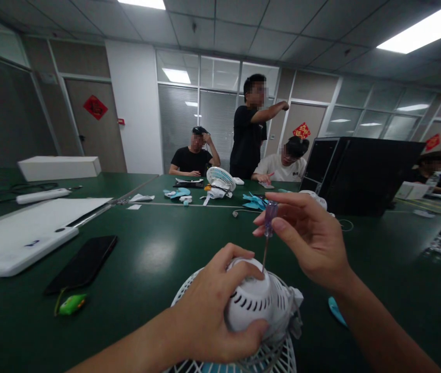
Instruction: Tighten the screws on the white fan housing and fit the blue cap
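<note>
A white electric fan (249,305) lies face down on the green table, its slotted motor housing turned up. My left hand (220,305) is wrapped round that housing, thumb on the near side and fingers over the top. Between the thumb and fingers of my right hand (309,235) is a screwdriver (270,218) with a clear purple handle. It stands nearly upright, its shaft reaching down to the top of the housing. Whether the tip sits in a screw is too small to tell. Part of the wire guard shows beneath the housing.
On the left lie a black phone (83,263) with a green charm (72,304) and a long white device (30,251). Another fan (220,181) and blue blades (254,201) are across the table, near several people. A black computer case (368,173) stands at right.
</note>
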`<state>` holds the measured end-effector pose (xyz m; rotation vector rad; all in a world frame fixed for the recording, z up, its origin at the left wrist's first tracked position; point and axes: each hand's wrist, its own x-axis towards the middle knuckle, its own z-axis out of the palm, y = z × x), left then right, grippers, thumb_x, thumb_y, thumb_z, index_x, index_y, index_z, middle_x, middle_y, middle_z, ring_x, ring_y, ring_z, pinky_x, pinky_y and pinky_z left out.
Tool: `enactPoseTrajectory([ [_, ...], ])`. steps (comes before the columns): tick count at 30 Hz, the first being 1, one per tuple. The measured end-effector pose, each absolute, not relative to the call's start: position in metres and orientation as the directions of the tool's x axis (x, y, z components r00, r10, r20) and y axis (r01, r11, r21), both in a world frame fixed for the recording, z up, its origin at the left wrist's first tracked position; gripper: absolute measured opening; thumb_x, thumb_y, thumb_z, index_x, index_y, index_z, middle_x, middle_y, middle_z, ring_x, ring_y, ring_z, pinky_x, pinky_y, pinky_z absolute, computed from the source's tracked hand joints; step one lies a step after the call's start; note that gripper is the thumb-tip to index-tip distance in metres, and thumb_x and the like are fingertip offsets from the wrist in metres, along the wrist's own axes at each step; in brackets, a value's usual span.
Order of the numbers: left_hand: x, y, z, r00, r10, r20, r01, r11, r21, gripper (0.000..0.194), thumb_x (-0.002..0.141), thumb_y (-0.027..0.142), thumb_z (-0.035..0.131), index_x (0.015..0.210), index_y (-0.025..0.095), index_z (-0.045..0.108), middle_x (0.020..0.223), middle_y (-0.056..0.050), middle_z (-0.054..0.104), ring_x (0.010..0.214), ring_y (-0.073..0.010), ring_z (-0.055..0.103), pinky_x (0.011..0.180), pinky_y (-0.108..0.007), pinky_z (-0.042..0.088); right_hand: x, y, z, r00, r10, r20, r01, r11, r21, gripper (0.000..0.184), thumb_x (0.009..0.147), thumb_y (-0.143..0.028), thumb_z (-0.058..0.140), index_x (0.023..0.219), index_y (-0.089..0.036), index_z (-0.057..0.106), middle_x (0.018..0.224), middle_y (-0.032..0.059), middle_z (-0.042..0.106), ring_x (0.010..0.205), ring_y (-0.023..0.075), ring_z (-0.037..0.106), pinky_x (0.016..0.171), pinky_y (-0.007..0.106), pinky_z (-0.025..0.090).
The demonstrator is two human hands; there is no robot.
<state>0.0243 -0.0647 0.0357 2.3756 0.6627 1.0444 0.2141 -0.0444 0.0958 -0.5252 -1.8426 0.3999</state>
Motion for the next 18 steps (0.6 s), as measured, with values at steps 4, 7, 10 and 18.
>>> enactPoseTrajectory([
  [4,0.0236,-0.0648,0.035,0.599,0.592,0.539,0.25,-0.778,0.577,0.049,0.067,0.024,0.072,0.112,0.022,0.053,0.122,-0.01,0.046,0.114,-0.029,0.053,0.095,-0.047,0.049,0.2136,-0.0446,0.0982,-0.189,0.547,0.816,0.182,0.836,-0.518,0.025,0.085,-0.024,0.071,0.106,-0.025,0.058,0.081,-0.0028,0.065,0.065,0.013,0.069,0.057,0.024,0.062],
  [7,0.0235,-0.0639,0.0348,0.603,0.593,0.534,0.258,-0.778,0.573,0.05,0.067,0.024,0.073,0.113,0.022,0.053,0.123,-0.01,0.046,0.114,-0.029,0.052,0.094,-0.046,0.049,0.2149,-0.0439,0.0988,-0.139,0.531,0.836,0.217,0.84,-0.497,0.029,0.079,-0.025,0.078,0.099,-0.025,0.057,0.077,-0.0044,0.063,0.061,0.0117,0.068,0.054,0.022,0.06],
  [10,0.0237,-0.0633,0.0355,0.6,0.59,0.54,0.252,-0.78,0.573,0.051,0.066,0.023,0.073,0.113,0.021,0.054,0.122,-0.01,0.046,0.115,-0.0287,0.052,0.095,-0.046,0.049,0.2151,-0.0445,0.0988,-0.172,0.532,0.829,0.193,0.844,-0.501,0.017,0.09,-0.026,0.065,0.105,-0.024,0.058,0.083,-0.0018,0.066,0.066,0.0124,0.07,0.059,0.024,0.062],
  [18,0.025,-0.0636,0.0352,0.592,0.581,0.558,0.245,-0.789,0.563,0.055,0.065,0.023,0.073,0.116,0.019,0.053,0.121,-0.012,0.047,0.112,-0.0294,0.053,0.093,-0.047,0.05,0.2137,-0.0437,0.0993,-0.137,0.541,0.83,0.165,0.838,-0.52,0.03,0.083,-0.021,0.073,0.107,-0.027,0.056,0.083,-0.0044,0.061,0.061,0.0112,0.068,0.054,0.023,0.062],
])
